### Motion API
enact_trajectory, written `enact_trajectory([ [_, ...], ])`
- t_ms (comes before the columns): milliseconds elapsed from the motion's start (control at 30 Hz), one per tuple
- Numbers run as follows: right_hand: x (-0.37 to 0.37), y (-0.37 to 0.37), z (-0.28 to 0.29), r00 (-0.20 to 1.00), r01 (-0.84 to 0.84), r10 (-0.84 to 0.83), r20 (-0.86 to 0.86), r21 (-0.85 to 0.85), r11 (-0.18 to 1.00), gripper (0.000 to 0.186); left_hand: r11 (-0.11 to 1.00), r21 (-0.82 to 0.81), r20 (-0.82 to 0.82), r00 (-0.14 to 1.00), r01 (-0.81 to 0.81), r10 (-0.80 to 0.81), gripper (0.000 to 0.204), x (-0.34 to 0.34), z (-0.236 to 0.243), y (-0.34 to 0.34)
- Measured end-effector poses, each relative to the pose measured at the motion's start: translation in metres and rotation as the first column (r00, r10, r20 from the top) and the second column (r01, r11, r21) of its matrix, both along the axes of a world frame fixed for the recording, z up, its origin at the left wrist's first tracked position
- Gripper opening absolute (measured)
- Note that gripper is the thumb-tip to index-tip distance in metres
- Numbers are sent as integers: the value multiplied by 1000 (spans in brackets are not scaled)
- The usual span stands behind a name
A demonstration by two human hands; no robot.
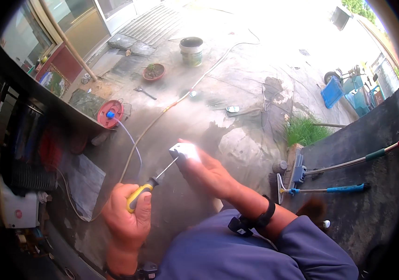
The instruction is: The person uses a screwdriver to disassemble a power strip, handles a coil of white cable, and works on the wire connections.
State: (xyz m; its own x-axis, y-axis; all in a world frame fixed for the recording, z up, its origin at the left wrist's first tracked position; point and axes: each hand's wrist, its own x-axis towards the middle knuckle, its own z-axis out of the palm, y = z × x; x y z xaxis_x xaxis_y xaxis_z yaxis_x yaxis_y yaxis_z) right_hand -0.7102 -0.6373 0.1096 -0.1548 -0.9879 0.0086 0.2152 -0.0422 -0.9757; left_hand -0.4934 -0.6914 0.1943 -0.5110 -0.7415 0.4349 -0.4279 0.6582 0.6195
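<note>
My left hand [126, 217] is wrapped around the yellow and black handle of a screwdriver [141, 193]. Its thin metal shaft slants up and to the right, and its tip meets or nearly meets a small white box-shaped piece [177, 150]. That piece sits in the fingers of my right hand [213, 176], higher up and to the right. Glare washes out the piece's right side and my fingertips there, so its exact kind cannot be made out. Whether the tip sits in a screw is too small to tell.
A hose [152, 122] crosses the concrete ground. A bucket [191, 52], a potted plant [154, 72] and a red cable reel [110, 114] stand farther off. Squeegee-like tools [330, 189] lean at the right, near grass [306, 130]. A white container [17, 207] stands at the left.
</note>
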Motion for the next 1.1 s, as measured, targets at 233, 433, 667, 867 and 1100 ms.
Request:
enact_trajectory([
  [233,-126,-48,-1,994,103,-102,-30,35,994,55,926,-259,11,960,275,-281,26,-144,6,-83],
  [433,-202,-98,-6,988,152,-150,-25,107,983,56,886,-269,27,923,377,-385,30,-229,-3,-156],
  [667,-279,-188,-14,948,317,-311,-64,175,932,56,818,-270,25,853,507,-521,30,-322,-22,-276],
  [867,-349,-250,2,859,511,-498,-119,125,851,54,809,-38,69,809,586,-583,35,-406,-20,-370],
  [1100,-426,-287,3,767,632,-641,-27,207,747,52,663,-112,-88,657,741,-749,36,-524,-16,-426],
])
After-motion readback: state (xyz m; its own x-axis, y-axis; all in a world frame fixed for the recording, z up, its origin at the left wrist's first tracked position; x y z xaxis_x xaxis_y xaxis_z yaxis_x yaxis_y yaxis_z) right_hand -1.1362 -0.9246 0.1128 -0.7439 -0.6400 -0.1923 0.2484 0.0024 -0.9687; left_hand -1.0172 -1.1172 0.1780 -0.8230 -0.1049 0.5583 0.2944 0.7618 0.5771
